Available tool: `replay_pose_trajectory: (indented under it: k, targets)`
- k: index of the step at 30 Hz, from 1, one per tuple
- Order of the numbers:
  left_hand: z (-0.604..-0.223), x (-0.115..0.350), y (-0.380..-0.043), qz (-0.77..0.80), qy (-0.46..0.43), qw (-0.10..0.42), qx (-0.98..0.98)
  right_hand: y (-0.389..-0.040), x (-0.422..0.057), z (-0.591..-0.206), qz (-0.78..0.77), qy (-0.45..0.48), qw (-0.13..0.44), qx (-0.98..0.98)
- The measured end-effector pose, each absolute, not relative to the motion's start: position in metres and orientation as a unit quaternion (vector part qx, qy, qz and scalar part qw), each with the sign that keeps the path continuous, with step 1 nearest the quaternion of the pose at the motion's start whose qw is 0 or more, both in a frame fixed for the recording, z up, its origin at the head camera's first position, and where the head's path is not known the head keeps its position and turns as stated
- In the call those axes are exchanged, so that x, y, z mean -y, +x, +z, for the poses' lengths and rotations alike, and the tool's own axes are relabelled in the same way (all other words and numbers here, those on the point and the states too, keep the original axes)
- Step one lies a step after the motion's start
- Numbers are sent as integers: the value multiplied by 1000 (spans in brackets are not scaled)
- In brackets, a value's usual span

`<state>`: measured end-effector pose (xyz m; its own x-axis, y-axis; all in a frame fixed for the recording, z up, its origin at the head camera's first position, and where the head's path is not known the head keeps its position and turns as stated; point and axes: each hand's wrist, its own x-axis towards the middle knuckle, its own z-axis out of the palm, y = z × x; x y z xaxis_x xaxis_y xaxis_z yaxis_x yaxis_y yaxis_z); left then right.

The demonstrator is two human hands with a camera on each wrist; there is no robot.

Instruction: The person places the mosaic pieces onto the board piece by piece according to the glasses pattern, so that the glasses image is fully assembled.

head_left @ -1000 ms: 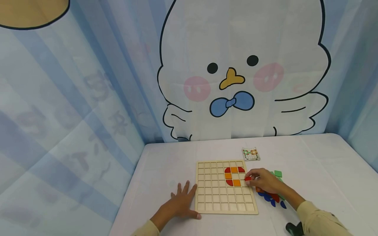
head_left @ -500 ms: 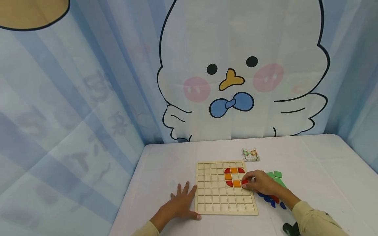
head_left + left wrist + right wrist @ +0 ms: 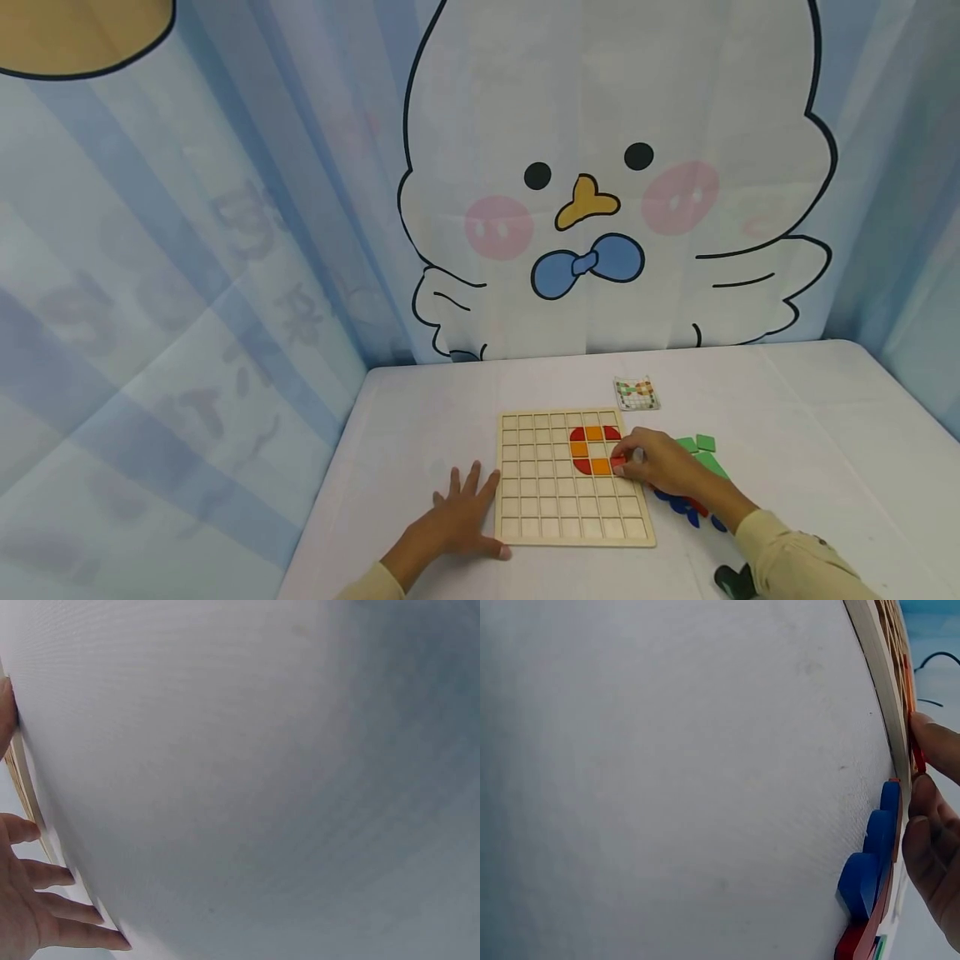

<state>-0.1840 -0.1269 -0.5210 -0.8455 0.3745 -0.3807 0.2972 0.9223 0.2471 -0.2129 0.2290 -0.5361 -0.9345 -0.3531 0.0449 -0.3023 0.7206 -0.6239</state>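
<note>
While the right hand (image 3: 660, 460) pinches a small red piece (image 3: 617, 460) between thumb and fingertips at the right side of a wooden grid board (image 3: 530, 487), the left hand (image 3: 461, 512) lies with fingers spread along the board's left edge, thumb at the near corner. Fingers hide part of the red piece, and whether it sits flush in its cell cannot be told. Just right of the board, loose blue pieces (image 3: 679, 504) and green pieces (image 3: 706, 442) lie beside the right hand, which partly covers them. Beyond the board's far edge rests a small patterned card (image 3: 637, 393); near the right sleeve (image 3: 795, 554) is a dark object (image 3: 732, 580), partly hidden. Behind the pale table (image 3: 427, 408) hangs a blue curtain (image 3: 225, 233) printed with a cartoon figure (image 3: 600, 92). Pale and square, the board carries 3 red pieces (image 3: 582, 467) with rounded corners and 3 orange squares (image 3: 580, 449), forming a ring-like outline with the pinched piece
</note>
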Motion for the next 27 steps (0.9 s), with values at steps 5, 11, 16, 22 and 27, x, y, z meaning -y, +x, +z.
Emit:
replay_pose_trajectory:
  k: [5,11,16,22,27]
  targets:
    - [-519,127,-183,93,178,215,-956,-213,-228,-536,-317,-170,32,-933]
    - [-519,128,-183,94,178,214,-956,-213,-226,-534,-308,-158,36,-937]
    - [-524,128,-184,88,178,213,-956,-212,-226,-533,-313,-154,42,-936]
    - [-525,129,-185,86,178,212,-957,-212,-226,-532,-310,-156,42,-937]
    - [-524,128,-184,89,180,211,-957,-212,-228,-533,-322,-173,39,-930]
